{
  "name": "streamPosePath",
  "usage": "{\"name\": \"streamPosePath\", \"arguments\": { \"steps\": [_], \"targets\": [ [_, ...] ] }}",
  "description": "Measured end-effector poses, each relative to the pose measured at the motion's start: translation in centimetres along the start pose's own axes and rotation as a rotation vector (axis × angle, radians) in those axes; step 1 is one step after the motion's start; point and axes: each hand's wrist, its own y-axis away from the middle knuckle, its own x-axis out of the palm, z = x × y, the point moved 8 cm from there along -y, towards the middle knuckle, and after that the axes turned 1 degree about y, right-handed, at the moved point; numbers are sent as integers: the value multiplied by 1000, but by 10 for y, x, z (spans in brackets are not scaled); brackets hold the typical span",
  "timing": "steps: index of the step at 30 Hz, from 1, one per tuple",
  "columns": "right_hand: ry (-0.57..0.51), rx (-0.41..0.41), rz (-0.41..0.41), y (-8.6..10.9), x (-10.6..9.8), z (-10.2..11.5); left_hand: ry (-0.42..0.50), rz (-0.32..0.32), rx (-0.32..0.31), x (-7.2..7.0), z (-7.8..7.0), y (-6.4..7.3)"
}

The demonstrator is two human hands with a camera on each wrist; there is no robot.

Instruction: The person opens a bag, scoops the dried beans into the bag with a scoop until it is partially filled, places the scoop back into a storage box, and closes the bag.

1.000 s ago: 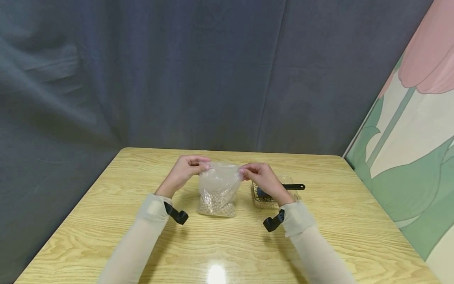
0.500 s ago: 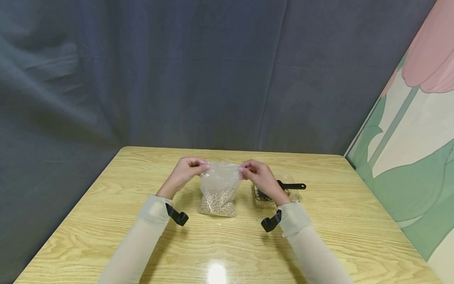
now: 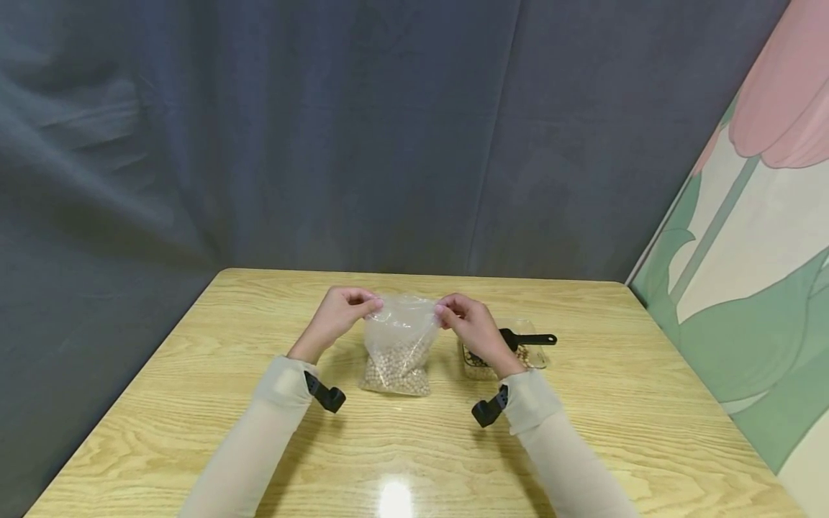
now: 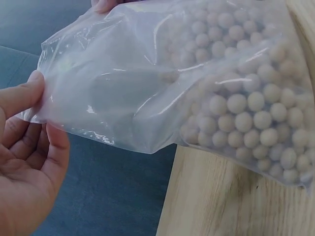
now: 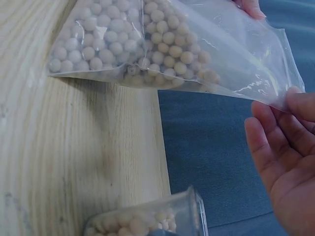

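Observation:
A clear plastic bag [image 3: 398, 352] stands on the table, its lower half filled with small pale round beads [image 4: 243, 120]. My left hand [image 3: 340, 316] pinches the bag's top left corner between thumb and fingers. At the opposite top corner, my right hand [image 3: 476, 327] pinches the plastic the same way. The upper part of the bag is stretched between the two hands. Beside my right wrist sits a clear box [image 5: 184, 211] holding similar beads, with a black scoop [image 3: 534, 339] lying in it; my right hand partly hides both in the head view.
The wooden table [image 3: 401, 446] spreads out in front, and its far edge meets a dark grey-blue curtain [image 3: 363, 144]. To the right rises a wall panel [image 3: 745, 288] painted with a pink tulip and green leaves.
My right wrist and forearm have shifted slightly left, so more of the scoop shows. Both hands keep their pinch on the bag, which stays in nearly the same place.

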Motion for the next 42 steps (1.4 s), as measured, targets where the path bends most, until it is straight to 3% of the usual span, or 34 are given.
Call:
{"name": "streamPosePath", "arguments": {
  "steps": [14,20,30,37,42],
  "targets": [
    [5,3,-5,1,1,-1,36,83,-5,-5,3,5],
    [-2,-1,2,1,0,-2,41,73,1,-7,5,4],
    [34,-23,-47,0,1,0,-114,13,27,-9,0,2],
    [41,-37,-64,1,1,1,-131,5,81,-7,-7,4],
    [9,-5,-22,1,1,-1,-123,48,97,-4,-6,4]
  ]
}}
